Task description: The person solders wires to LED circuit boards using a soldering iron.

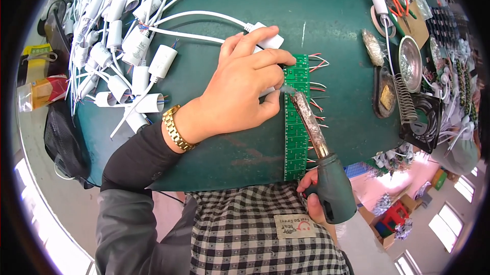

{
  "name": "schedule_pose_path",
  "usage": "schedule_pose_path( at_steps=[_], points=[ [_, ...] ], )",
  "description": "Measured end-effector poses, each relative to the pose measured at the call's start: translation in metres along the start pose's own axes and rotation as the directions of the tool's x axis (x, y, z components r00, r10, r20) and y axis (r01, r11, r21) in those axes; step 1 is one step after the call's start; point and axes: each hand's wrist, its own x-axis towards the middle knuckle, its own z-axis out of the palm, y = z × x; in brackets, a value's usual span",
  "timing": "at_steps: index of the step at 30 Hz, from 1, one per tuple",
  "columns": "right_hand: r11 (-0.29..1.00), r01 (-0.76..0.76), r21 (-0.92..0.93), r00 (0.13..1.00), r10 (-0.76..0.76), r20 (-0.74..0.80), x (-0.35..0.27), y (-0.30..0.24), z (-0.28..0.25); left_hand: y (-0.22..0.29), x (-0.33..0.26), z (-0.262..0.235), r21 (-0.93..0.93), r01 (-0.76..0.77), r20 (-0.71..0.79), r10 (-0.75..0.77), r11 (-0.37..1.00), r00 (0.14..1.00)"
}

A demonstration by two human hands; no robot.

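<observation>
A long green circuit-board panel [296,145] lies on the table with short red and white wires sticking out along its right edge. My left hand [240,83] reaches over its upper left side, fingers curled; a mostly hidden white piece that looks like a cable [267,91] shows between thumb and fingers. Beyond the fingers lies a white lamp socket [269,37] with a cable. My right hand [312,198], partly hidden, grips the dark handle of a soldering iron [334,185]. Its hot tip meets the board close to my left fingers, and a little smoke rises there.
A heap of white lamp sockets with cables [120,45] covers the table's left side. At the right are orange-handled scissors [395,2], a metal dish [410,63], a coiled iron stand [403,96], a sponge holder [386,96] and a small black fan [422,122].
</observation>
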Motion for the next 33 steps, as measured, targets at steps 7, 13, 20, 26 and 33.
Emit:
schedule_pose_path(
  at_steps=[7,13,20,26,33],
  points=[
    [0.993,-0.069,0.101,0.997,0.071,-0.023,-0.006,0.002,0.001,0.000,-0.001,0.000,0.013,0.002,-0.016,-0.002,1.000,1.000],
    [0.997,0.068,0.047,0.995,-0.064,-0.072,-0.006,-0.004,0.003,0.000,0.000,0.000,0.020,0.010,0.003,-0.010,1.000,1.000],
    [0.996,0.084,0.013,0.996,-0.085,0.039,0.001,0.001,-0.004,0.000,0.000,0.002,0.029,0.002,0.001,-0.002,1.000,1.000],
    [0.960,0.194,0.203,0.948,-0.130,-0.291,-0.002,0.029,0.014,0.000,0.000,-0.002,0.031,0.001,0.012,-0.001,1.000,1.000],
    [0.946,0.204,0.251,0.940,-0.118,-0.319,-0.005,0.032,0.008,0.001,0.001,0.000,0.059,-0.010,0.044,0.007,0.998,0.999]
  ],
)
